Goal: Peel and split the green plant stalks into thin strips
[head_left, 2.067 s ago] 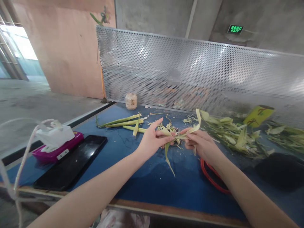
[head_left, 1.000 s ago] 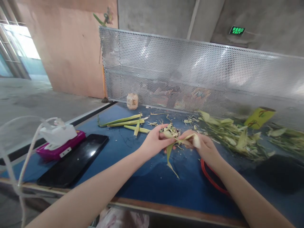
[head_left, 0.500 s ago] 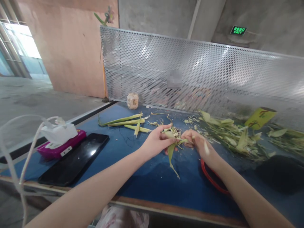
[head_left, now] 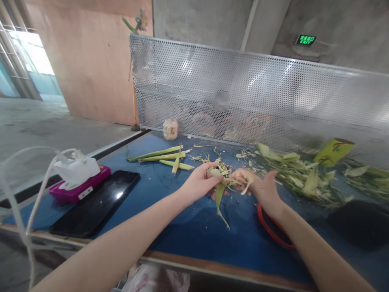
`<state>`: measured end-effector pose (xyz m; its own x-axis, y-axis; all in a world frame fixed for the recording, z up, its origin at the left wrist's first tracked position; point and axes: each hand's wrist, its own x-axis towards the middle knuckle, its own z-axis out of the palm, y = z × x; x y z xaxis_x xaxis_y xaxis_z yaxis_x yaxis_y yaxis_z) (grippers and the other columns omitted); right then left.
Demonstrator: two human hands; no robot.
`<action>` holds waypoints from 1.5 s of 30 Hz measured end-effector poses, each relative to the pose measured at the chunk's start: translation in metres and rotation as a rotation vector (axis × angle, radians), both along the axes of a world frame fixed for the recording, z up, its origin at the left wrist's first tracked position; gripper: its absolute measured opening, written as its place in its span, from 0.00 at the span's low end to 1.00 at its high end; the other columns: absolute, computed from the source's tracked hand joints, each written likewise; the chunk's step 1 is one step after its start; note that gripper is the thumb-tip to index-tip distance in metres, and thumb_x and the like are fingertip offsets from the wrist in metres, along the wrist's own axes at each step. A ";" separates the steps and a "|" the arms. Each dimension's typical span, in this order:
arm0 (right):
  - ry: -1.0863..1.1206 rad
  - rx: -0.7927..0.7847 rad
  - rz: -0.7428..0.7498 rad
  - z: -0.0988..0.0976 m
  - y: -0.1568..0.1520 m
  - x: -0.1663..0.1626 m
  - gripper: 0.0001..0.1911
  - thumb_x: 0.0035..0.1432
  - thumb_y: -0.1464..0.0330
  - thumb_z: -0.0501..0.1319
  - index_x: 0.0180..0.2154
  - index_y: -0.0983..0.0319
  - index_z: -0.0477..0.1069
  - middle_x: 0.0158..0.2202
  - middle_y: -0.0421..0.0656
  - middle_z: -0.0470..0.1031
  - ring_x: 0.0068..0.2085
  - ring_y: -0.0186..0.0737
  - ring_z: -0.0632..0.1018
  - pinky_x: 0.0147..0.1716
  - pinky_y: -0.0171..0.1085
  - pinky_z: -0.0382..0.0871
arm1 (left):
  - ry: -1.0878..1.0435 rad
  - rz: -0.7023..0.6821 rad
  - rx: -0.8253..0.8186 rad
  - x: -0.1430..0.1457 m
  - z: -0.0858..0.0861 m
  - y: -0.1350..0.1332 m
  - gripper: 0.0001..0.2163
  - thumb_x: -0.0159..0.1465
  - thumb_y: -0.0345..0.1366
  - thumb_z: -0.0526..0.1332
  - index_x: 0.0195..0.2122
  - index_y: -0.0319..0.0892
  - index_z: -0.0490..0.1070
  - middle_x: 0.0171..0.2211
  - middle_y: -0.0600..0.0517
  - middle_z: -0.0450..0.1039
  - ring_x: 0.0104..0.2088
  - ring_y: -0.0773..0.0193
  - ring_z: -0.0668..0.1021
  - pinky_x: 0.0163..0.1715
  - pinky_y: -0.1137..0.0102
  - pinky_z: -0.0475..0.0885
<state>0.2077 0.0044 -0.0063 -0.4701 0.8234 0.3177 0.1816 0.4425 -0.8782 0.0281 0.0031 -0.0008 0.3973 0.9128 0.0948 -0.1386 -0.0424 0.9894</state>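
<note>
**Both hands pinching a leaf strip over the blue desk**

So the left hand (head_left: 199, 183) and right hand (head_left: 261, 187) are meeting just above the middle of the blue-topped desk (head_left: 188, 233). Between them they're holding a pale green folded leaf strip (head_left: 219, 194). The left grip is closing narrow on its bunched top, with the long pointed tail hanging down toward the desk. The right grip is pinching the other end with its fingertips, and a curled pale bit is sticking out beside them.

Right behind the hands, a little heap of leaf scraps (head_left: 220, 164) is lying there. A few long green stalks (head_left: 161, 155) are sitting off to the left, and a big messy pile of green leaves (head_left: 293, 170) is spreading to the right. An orange-red ring (head_left: 270, 229) is lying under the right wrist.

A black slab phone (head_left: 94, 205) is resting near the left edge, beside a magenta box (head_left: 71, 194) with a white charger (head_left: 77, 169) on top.

The green sign (head_left: 305, 39) up on the wall is reading "EXIT", but the characters above that are too small to read. The yellow cup (head_left: 333, 151) by the perforated metal screen (head_left: 243, 97) is showing red marks I can't make out.
</note>
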 end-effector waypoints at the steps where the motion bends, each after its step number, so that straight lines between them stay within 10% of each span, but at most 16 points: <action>1: 0.001 -0.030 -0.005 0.000 0.000 0.000 0.33 0.47 0.39 0.31 0.22 0.60 0.52 0.22 0.38 0.52 0.22 0.32 0.54 0.20 0.34 0.52 | 0.008 0.005 -0.004 0.000 0.001 0.000 0.19 0.58 0.29 0.54 0.50 0.36 0.53 0.22 0.52 0.73 0.21 0.64 0.76 0.14 0.76 0.64; 9: 0.030 -0.111 -0.051 0.006 -0.003 -0.007 0.20 0.54 0.51 0.49 0.26 0.61 0.60 0.20 0.36 0.53 0.21 0.30 0.55 0.21 0.33 0.51 | -0.048 0.036 -0.097 0.001 0.002 -0.001 0.13 0.61 0.36 0.51 0.47 0.40 0.58 0.22 0.52 0.73 0.22 0.63 0.77 0.13 0.76 0.64; 33: 0.077 -0.133 0.048 -0.002 0.006 0.003 0.13 0.58 0.61 0.50 0.27 0.62 0.62 0.21 0.38 0.62 0.23 0.31 0.63 0.22 0.33 0.57 | -0.016 0.042 0.000 -0.003 0.004 -0.002 0.21 0.54 0.27 0.56 0.50 0.35 0.56 0.18 0.53 0.73 0.12 0.72 0.68 0.15 0.76 0.64; 39: 0.242 -0.170 0.140 -0.008 0.015 0.003 0.18 0.55 0.50 0.48 0.32 0.59 0.60 0.28 0.40 0.65 0.23 0.33 0.67 0.21 0.35 0.58 | -0.106 0.094 -0.007 -0.002 0.003 0.002 0.24 0.52 0.24 0.54 0.52 0.34 0.53 0.20 0.52 0.74 0.18 0.67 0.73 0.14 0.76 0.64; 45: 0.190 -0.045 -0.091 -0.002 0.008 -0.001 0.17 0.52 0.62 0.58 0.43 0.58 0.56 0.30 0.39 0.68 0.24 0.30 0.67 0.24 0.34 0.62 | -0.122 0.130 0.059 -0.003 0.002 0.002 0.28 0.50 0.25 0.57 0.53 0.35 0.51 0.21 0.55 0.72 0.17 0.71 0.71 0.15 0.76 0.64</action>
